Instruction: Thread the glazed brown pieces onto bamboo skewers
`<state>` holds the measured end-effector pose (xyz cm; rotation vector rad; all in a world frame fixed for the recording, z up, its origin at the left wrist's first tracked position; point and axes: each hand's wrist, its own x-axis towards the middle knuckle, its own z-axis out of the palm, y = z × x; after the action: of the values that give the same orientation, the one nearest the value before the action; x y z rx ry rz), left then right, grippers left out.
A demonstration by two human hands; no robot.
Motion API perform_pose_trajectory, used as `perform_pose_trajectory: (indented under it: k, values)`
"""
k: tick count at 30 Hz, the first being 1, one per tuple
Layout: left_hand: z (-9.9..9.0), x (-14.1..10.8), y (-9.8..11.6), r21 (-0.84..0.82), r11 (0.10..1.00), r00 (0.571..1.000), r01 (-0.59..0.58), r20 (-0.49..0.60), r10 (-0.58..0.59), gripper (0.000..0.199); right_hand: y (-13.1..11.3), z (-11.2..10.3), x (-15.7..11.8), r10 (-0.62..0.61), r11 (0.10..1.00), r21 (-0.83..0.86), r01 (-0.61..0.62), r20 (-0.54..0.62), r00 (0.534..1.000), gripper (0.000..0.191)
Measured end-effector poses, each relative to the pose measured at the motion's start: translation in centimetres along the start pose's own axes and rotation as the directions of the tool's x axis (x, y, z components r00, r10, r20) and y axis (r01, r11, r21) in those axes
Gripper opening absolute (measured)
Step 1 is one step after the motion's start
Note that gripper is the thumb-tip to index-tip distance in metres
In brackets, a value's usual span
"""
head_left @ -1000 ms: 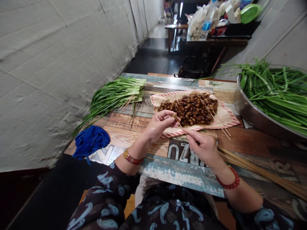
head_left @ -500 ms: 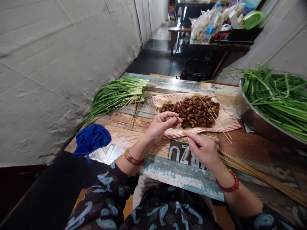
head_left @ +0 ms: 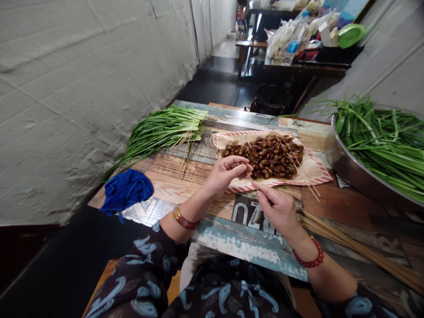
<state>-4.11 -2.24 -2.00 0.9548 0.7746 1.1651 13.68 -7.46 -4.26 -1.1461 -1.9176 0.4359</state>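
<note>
My left hand (head_left: 228,173) pinches a small brown glossy piece at the near left edge of the brown pile (head_left: 270,154), which lies on striped paper (head_left: 316,170). The fingers of my right hand (head_left: 276,205) are closed on a thin wooden skewer, whose tip points at the piece in my left hand. Two or so more skewers (head_left: 308,183) rest on the right side of the paper. Beside my right wrist, a bundle of long bare skewers (head_left: 357,245) lies on the wooden table (head_left: 185,165).
Green stalks (head_left: 165,128) with a few skewers lie at the back left. A blue cloth (head_left: 127,190) is at the left edge. A metal bowl (head_left: 357,170) of long greens stands at the right. Behind, another table holds bags and a bottle (head_left: 293,44). A person is partly visible far back.
My right hand and wrist have shifted slightly left, still holding the skewer. My left hand has barely moved. The camera view has tilted a little.
</note>
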Motion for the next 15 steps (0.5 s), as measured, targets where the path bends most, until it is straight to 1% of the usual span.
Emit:
perform_pose_trajectory:
  k: [15]
  values:
    - [-0.06, -0.02, 0.05, -0.022, 0.999, 1.0, 0.023, 0.002, -0.023, 0.029, 0.11, 0.13, 0.38, -0.013, 0.999, 0.03, 0.013, 0.014, 1.0, 0.031]
